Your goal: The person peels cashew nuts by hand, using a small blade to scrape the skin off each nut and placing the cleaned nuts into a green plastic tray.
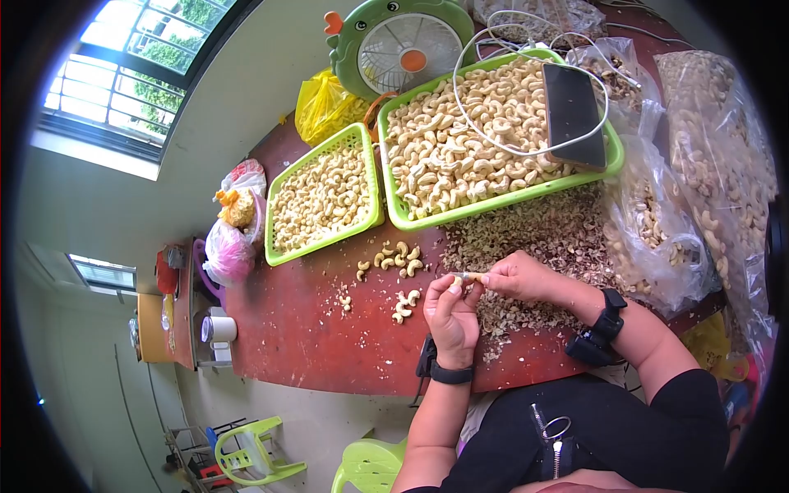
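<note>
My right hand (pixel 522 278) is closed on a small knife (pixel 474 278) with a tan handle, its thin blade pointing left. My left hand (pixel 452 324) pinches a cashew nut (pixel 457 281) between its fingertips, and the blade meets or nearly meets it. Under and beside my hands lies a heap of brown skin flakes (pixel 526 234). Left of my left hand, a few loose cashews (pixel 404 306) rest on the red table (pixel 320 329), with another loose group (pixel 399 256) farther back.
A large green basket (pixel 501 195) and a smaller green basket (pixel 320 246) hold cashews. A phone (pixel 573 115) and white cable (pixel 460 107) lie on the large one. Plastic bags of nuts (pixel 657 222) stand right; a green fan (pixel 403 49) stands behind. A mug (pixel 219 329) is at far left.
</note>
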Action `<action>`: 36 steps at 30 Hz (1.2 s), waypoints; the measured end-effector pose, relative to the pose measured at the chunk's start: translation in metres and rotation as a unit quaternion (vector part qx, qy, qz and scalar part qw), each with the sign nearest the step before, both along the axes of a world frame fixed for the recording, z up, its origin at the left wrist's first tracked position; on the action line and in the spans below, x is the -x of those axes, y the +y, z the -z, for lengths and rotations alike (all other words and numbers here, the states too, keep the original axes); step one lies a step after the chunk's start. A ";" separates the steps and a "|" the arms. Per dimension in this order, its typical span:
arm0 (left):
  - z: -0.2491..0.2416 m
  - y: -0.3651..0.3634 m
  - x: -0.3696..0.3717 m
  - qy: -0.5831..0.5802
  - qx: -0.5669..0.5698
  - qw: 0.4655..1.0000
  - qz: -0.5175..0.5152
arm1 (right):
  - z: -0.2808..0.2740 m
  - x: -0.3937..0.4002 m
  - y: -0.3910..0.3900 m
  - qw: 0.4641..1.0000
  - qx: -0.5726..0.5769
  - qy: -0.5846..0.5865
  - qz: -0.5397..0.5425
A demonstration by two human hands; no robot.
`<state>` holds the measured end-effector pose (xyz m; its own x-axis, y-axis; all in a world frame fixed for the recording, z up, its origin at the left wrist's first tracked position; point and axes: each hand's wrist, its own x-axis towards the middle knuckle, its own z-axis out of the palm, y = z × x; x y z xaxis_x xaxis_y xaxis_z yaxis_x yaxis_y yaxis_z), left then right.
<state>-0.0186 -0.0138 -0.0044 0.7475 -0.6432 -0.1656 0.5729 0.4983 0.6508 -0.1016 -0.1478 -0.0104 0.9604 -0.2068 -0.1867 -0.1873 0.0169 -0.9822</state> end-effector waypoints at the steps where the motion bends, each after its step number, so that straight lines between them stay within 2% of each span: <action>1: 0.000 0.001 -0.001 0.009 0.014 1.000 0.012 | 0.000 0.000 0.000 1.000 -0.009 0.003 0.001; 8: -0.002 0.000 -0.004 0.049 -0.006 0.999 0.020 | 0.000 0.000 -0.001 1.000 -0.007 0.016 0.001; 13: 0.001 0.002 -0.005 0.038 -0.005 0.996 0.076 | -0.004 0.001 -0.001 1.000 -0.009 0.006 0.006; 25: -0.004 0.001 -0.003 0.024 -0.039 0.999 0.028 | -0.002 0.000 -0.002 1.000 -0.001 0.002 0.004; 36: 0.000 0.001 -0.006 0.031 -0.020 0.999 0.032 | -0.005 0.000 -0.001 1.000 0.017 0.007 -0.006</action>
